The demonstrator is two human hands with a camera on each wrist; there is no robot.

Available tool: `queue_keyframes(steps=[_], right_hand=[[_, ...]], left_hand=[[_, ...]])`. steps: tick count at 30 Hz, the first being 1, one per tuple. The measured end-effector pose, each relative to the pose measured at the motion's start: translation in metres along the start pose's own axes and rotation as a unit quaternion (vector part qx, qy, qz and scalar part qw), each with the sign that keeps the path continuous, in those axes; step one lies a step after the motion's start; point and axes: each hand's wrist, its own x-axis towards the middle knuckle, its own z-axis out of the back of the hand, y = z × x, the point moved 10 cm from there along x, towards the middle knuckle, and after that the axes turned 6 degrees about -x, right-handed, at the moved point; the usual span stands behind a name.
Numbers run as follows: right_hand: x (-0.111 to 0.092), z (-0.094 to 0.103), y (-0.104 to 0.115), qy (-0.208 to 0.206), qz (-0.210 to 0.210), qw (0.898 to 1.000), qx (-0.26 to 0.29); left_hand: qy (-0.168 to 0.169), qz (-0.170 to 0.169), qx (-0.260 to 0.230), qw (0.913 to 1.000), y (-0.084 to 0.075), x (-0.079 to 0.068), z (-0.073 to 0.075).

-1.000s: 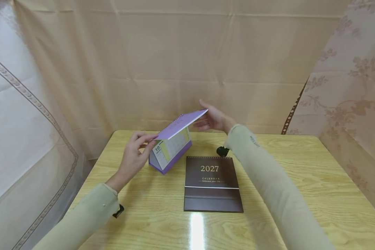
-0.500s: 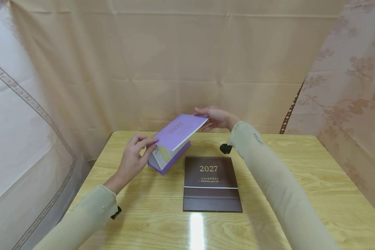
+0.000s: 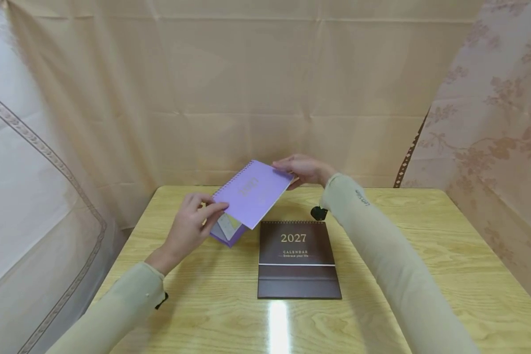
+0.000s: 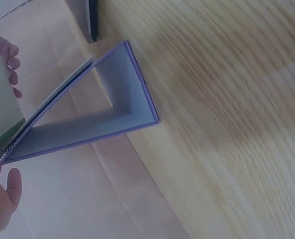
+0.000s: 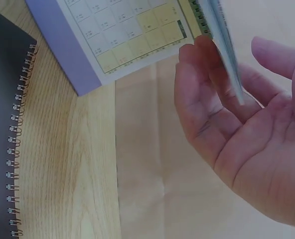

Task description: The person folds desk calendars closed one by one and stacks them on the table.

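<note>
A purple spiral desk calendar [image 3: 252,196] stands at an angle on the table, its cover marked 2027 lifted from the page below. My left hand [image 3: 188,223] pinches the cover's near corner by the spiral with thumb and forefinger. At the far corner, my right hand [image 3: 307,169] holds the cover, its fingers curled beneath it; in the right wrist view the thumb [image 5: 274,57] stands off the sheets. A printed month page [image 5: 132,35] shows under the cover there. The left wrist view looks into the calendar's hollow stand [image 4: 132,84], whose triangular side faces the camera.
A dark brown desk calendar [image 3: 296,273] reading 2027 lies to the right and nearer, close to the purple one. The wooden table [image 3: 407,246] ends at a beige cloth backdrop [image 3: 248,88]. Patterned curtains hang at both sides.
The cover has swung down toward the near side, so its face now shows more and hides most of the stand. The right hand has come slightly lower with it; the left hand stays nearly put.
</note>
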Motion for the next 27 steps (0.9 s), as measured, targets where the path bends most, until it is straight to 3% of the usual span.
queue_keyframes(steps=[10,15,27], right_hand=[[0.005,-0.003,-0.012,0.004,-0.008,1.0,-0.025],[0.008,-0.005,-0.021,0.006,-0.021,0.999,-0.029],[0.009,-0.013,-0.026,0.014,-0.026,0.998,-0.055]], left_hand=[[0.045,-0.033,0.046,0.9974,-0.003,-0.003,-0.008],[0.067,-0.065,0.073,0.993,-0.008,-0.005,-0.012],[0.076,-0.112,0.108,0.9848,-0.017,-0.008,-0.016]])
